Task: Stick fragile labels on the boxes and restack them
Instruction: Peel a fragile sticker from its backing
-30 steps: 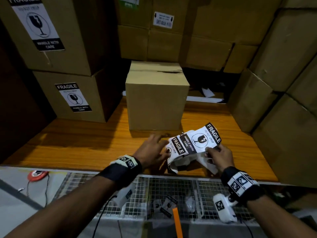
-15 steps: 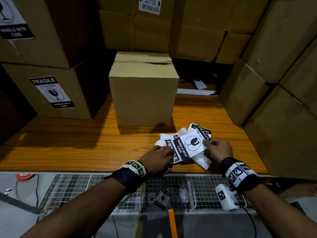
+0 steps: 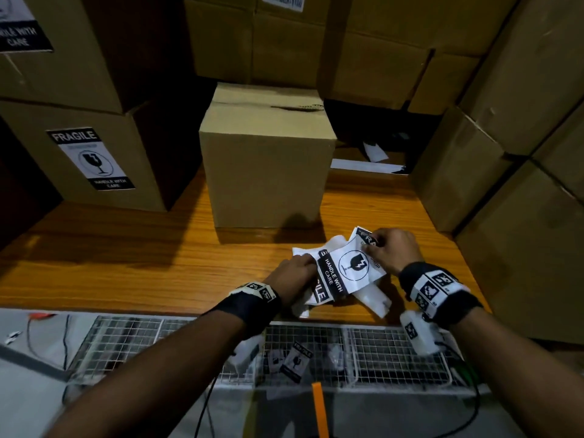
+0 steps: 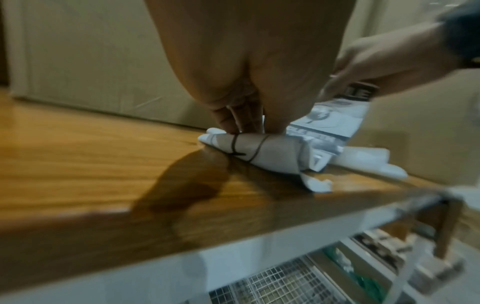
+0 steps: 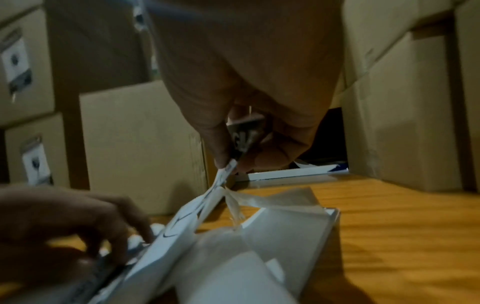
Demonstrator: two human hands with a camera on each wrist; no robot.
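On the orange-brown wooden counter (image 3: 120, 267), near its front edge and toward the right, lies a loose bundle of white and black fragile labels (image 3: 339, 273) with curled white backing paper (image 3: 373, 297) under it. The left hand (image 3: 292, 276) presses down on the left end of the bundle, its fingers (image 4: 235, 121) curled onto the rolled paper; the left wrist view shows thin dark bands around that roll. The right hand (image 3: 393, 251) pinches the black "FRAGILE" end of the top label (image 5: 244, 137) between thumb and fingers, lifting that end off the bundle, and a clear strip of film (image 5: 272, 198) stretches from it toward the backing. A plain brown cardboard box (image 3: 268, 172) with no label on its near face stands on the counter just behind the hands. At the left edge sits a stack of brown cardboard boxes (image 3: 132, 153) already bearing fragile labels on their fronts (image 3: 91, 159). More unlabelled brown boxes (image 3: 505, 184) are piled along the right edge and the back. Below the counter's front edge runs a white wire-mesh rack (image 3: 379, 352) with a few small labels lying in it
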